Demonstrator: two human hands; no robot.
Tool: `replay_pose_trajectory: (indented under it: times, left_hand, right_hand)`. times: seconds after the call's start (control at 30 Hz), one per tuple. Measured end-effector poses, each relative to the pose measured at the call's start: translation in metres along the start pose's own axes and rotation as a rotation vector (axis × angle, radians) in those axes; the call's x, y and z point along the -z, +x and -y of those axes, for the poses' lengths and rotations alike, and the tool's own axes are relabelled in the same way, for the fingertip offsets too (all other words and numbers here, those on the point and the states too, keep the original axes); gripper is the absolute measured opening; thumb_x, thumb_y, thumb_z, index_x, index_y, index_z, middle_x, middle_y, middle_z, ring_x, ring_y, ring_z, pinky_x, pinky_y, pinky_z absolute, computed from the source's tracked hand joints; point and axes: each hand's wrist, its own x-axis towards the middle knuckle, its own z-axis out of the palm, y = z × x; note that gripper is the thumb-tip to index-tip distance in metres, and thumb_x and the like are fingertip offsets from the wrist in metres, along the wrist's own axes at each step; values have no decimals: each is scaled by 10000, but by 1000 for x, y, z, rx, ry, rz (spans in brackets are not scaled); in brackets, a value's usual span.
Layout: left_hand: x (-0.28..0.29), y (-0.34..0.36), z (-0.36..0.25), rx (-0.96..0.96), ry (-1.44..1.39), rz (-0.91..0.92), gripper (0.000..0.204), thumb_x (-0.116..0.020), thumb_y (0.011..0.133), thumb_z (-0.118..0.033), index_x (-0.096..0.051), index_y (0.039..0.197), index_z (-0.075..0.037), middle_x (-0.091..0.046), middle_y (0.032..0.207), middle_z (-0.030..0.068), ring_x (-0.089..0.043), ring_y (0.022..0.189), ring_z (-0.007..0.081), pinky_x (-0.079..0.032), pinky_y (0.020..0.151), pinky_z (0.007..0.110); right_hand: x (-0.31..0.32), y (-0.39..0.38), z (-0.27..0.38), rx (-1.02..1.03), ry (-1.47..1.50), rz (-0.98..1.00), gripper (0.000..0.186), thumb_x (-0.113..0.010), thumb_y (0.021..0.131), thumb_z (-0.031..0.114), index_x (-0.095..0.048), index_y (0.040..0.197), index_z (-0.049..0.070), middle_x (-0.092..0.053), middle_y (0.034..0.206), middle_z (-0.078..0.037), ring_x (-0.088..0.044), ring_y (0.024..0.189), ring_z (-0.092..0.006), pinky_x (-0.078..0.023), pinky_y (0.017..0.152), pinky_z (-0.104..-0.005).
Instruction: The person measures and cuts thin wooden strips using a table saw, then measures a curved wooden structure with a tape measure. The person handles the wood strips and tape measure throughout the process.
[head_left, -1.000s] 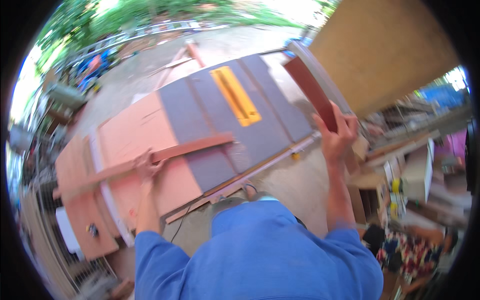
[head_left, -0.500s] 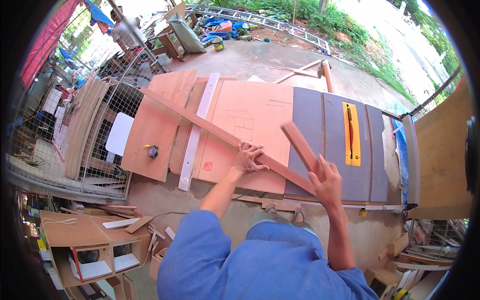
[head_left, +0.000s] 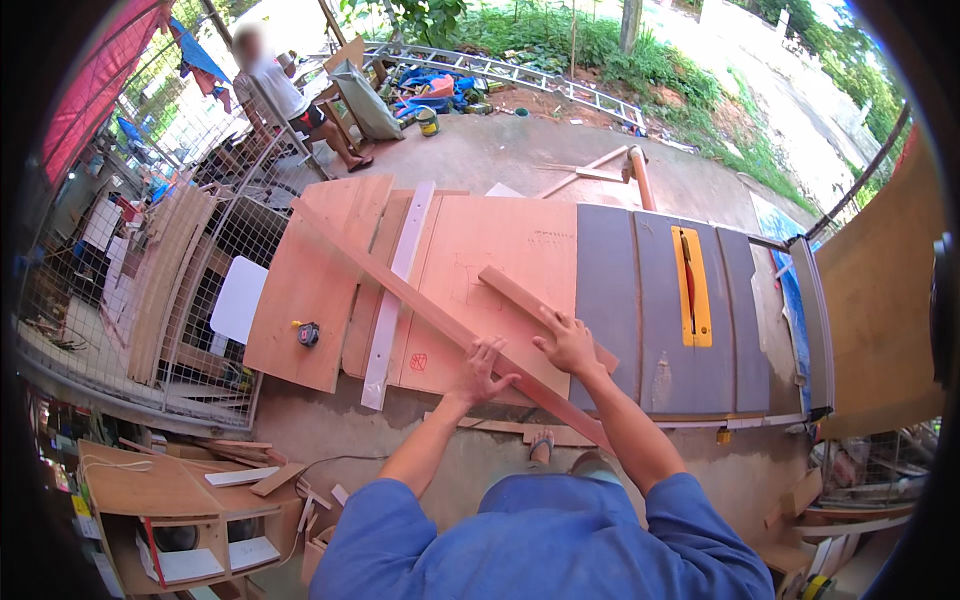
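Observation:
A long narrow wooden strip lies slantwise across the boards of the work table. My left hand rests on it with its fingers spread and the thumb apart. To the right, a shorter wooden strip lies flat on the pinkish board, its near end reaching the grey saw-table top. My right hand is closed across this shorter piece, fingers toward its far edge and thumb toward its near one. The undersides of both hands are hidden.
A yellow insert with a slot is set in the grey top. A tape measure and a white bar lie at left. A wire fence stands beyond; a person sits at the back left.
My right hand has brought the short strip down and left, from raised over the grey top onto the pinkish board. The long strip's near end has shifted toward me. The person behind has come into fuller view.

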Motion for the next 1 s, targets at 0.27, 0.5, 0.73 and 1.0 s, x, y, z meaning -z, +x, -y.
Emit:
replay_pose_trajectory:
  times: [0.27, 0.5, 0.73, 1.0]
  left_hand:
    - [-33, -19, -23, 259, 476, -294, 778, -725, 882, -606, -512, 1414, -80, -435, 1467, 253, -404, 1371, 459, -270, 1161, 684]
    - [16, -116, -123, 718, -321, -287, 245, -550, 1089, -159, -540, 1301, -36, -688, 984, 229, -690, 884, 435, -538, 774, 511]
    - [-50, -443, -94, 1174, 290, 1024, 477, -545, 1074, -399, -620, 1257, 35, -731, 1024, 271, -696, 990, 462, -543, 873, 521]
    - [28, -352, -13, 1201, -167, 96, 419, -714, 965, -403, -730, 1061, 5, -728, 920, 164, -682, 858, 279, -552, 827, 425]
  right_hand:
    - [-47, -122, 16, 260, -237, -135, 837, -700, 879, 614, -440, 1608, 295, -217, 1694, -245, -165, 1582, -448, -98, 1224, -729]
    - [-79, -149, -15, 198, -234, -163, 679, -592, 989, 156, -411, 1613, 355, -404, 1613, -126, -340, 1527, -372, -250, 1212, -685]
    - [-82, -142, 0, 257, -222, -263, 614, -685, 927, 150, -560, 1507, 308, -498, 1434, -165, -459, 1346, -374, -335, 1177, -583]
    - [-87, -138, 4, 35, -180, -367, 478, -786, 829, 224, -616, 1238, 43, -611, 1217, -171, -570, 1163, -382, -455, 1012, -503]
